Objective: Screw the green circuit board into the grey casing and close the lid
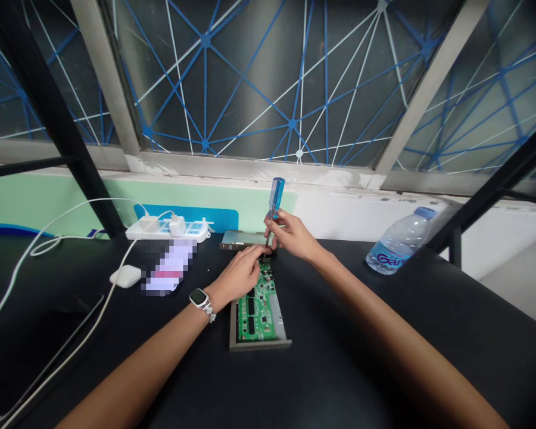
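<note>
A grey metal case (259, 342) with a green circuit board (259, 310) inside lies on the black table (348, 357). My right hand (292, 235) is closed round a blue-handled screwdriver (275, 199), held upright with its tip at the board's far end. My left hand (239, 274), with a watch on the wrist, rests on the far part of the board, fingers curled and pinched beside the screwdriver tip. What the fingers pinch is too small to see. A grey cover plate (239, 239) lies just beyond the case.
A white power strip (167, 229) with plugged chargers and white cables (49, 238) sits at the back left. A white earbud case (125, 276) and a blurred-out object (170, 274) lie left of the board. A water bottle (399, 241) lies on its side at the right.
</note>
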`<state>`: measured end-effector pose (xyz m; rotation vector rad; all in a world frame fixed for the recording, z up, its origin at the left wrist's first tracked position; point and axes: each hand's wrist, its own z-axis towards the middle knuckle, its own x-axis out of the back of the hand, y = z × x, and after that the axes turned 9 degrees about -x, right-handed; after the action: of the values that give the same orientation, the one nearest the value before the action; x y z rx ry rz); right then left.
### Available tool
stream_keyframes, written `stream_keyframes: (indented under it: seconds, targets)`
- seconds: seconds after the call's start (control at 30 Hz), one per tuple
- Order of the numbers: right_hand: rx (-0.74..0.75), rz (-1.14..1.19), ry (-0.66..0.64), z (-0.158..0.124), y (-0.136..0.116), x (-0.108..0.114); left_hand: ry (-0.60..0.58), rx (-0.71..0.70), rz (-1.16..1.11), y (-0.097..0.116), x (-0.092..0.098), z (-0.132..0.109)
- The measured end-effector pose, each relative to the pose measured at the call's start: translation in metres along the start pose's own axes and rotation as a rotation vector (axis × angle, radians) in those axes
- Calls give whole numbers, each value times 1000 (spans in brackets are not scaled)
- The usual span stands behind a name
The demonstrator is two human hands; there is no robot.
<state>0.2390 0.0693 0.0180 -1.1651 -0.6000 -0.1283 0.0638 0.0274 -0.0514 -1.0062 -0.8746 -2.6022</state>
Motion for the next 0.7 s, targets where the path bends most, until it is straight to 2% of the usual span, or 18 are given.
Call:
stream_keyframes:
  seconds: [0.13, 0.3, 0.4, 0.7]
  targets:
    - [-16, -61, 57, -2, -6, -3, -8, 11, -6, 1, 0, 1]
    - [11, -204, 396, -2, -13, -8, -5, 26, 0, 1, 0, 1]
    - [36, -256, 534, -1, -16, -10, 0, 25, -6, 1, 0, 1]
    - [40, -468, 580, -4, -21, -9, -2, 36, -6, 2, -1, 1]
